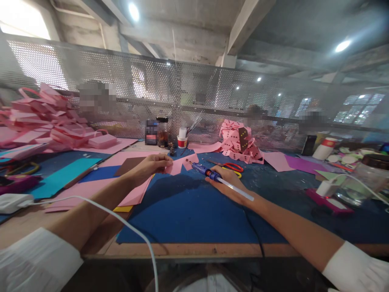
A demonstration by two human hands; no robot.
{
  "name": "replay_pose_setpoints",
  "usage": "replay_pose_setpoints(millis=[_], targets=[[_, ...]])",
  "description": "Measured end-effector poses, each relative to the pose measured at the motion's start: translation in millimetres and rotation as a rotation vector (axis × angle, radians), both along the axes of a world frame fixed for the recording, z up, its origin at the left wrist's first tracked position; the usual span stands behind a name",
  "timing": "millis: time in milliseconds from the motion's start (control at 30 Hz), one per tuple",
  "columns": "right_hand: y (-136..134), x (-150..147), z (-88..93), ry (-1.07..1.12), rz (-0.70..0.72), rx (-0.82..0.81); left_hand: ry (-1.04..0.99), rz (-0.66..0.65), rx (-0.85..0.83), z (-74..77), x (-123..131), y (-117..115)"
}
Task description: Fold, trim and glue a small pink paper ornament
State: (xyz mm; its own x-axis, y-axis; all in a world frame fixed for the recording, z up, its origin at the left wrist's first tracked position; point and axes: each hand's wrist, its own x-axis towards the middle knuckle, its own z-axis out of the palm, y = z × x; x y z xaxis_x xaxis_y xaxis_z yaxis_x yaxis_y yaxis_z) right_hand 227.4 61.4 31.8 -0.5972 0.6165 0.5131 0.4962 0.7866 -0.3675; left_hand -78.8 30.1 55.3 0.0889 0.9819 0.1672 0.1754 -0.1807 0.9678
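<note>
Between the thumb and fingers of my left hand (157,163) is a small folded piece of pink paper (175,167), held above the blue mat (194,217). My right hand (226,177) is closed around a blue glue gun (204,170) with a clear glue stick (237,190) protruding from its back. The gun's nozzle points left, at or very near the right part of the pink paper. Whether it touches cannot be made out. Behind my right hand lie scissors (234,166) with red and yellow handles, partly hidden.
Pink paper strips and boxes (51,121) are heaped at the left. Dotted pink pieces (235,142) are piled at the back, near a jar (163,132) and a paper cup (182,141). A white cable (133,231) crosses the left foreground. A glass container (354,194) stands right.
</note>
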Motion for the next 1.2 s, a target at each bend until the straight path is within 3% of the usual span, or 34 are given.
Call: replay_pose_setpoints(millis=[367, 1200], targets=[[-7.9, -1.4, 8.0, 0.048, -0.042, -0.067, -0.006, -0.009, 0.016, -0.7, -1.0, -0.2], [-6.1, -2.4, 5.2, 0.019, -0.039, 0.017, 0.004, -0.057, 0.005, 0.8, -1.1, -2.3]])
